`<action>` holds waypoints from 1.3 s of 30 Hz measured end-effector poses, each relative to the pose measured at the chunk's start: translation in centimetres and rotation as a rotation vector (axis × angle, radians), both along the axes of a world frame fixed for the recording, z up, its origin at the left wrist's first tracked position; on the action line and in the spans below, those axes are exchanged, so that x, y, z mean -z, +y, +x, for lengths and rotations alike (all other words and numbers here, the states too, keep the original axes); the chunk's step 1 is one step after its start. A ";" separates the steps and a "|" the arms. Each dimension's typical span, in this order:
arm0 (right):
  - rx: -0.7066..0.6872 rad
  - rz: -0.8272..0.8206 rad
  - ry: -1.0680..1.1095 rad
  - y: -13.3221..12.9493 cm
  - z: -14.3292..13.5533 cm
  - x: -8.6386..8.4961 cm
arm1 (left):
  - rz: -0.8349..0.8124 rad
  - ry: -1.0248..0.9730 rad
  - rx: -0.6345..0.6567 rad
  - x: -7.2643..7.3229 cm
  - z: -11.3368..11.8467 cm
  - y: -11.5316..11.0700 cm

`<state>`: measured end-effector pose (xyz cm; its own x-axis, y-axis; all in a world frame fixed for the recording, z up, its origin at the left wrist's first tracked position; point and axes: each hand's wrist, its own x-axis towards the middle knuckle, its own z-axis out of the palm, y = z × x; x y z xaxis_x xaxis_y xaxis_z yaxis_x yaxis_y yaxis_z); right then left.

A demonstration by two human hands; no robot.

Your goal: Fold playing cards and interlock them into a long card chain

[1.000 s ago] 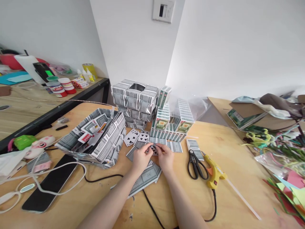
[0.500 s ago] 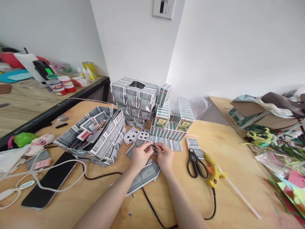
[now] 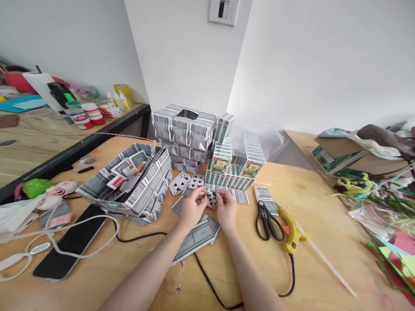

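Between my hands is a playing card [image 3: 212,199] with black club pips facing up. My left hand [image 3: 193,204] pinches its left edge, and my right hand [image 3: 226,208] grips its right edge. Under and in front of my wrists lies a flat piece made of joined grey-backed cards [image 3: 198,238]. Just beyond my left hand, two loose cards [image 3: 179,183] lie face up. More grey-backed cards [image 3: 241,196] lie face down past my right hand, partly hidden by it.
A card-covered basket [image 3: 145,198] holding loose cards stands left. Behind are a stacked card-covered box [image 3: 184,129] and card packs [image 3: 251,162]. Black scissors [image 3: 267,222], a yellow glue gun [image 3: 292,231] with its cord, and a phone [image 3: 68,246] with white cables lie on the table.
The card between my hands has turned so that its pipped face shows more. My left fingers have shifted slightly and lifted a little. The view has moved slightly.
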<state>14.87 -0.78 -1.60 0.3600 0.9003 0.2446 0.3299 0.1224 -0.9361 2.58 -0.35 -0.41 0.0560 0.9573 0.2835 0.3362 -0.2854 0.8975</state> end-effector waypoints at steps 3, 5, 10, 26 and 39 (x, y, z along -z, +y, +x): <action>-0.056 0.018 -0.011 0.0 -0.1 -0.2 | 0.052 0.086 -0.050 0.2 -0.2 0.2; -0.105 0.065 -0.053 -0.2 -0.1 -0.5 | 0.100 0.103 -0.091 0.1 -0.3 0.2; -0.144 0.144 -0.242 -0.5 -0.1 -0.8 | 0.156 0.073 -0.147 -0.4 -0.4 -0.1; -0.151 0.128 -0.221 -0.9 -0.6 -0.9 | 0.261 0.200 -0.167 -0.8 -0.1 -0.7; -0.095 0.119 -0.257 -1.0 -0.6 -0.8 | 0.309 0.227 -0.199 -0.5 -0.2 -0.8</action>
<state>14.26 -1.81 -0.82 0.1885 0.8865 0.4226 0.5361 0.2677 -0.8006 2.35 -1.17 0.08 -0.0268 0.8278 0.5604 0.5908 -0.4391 0.6769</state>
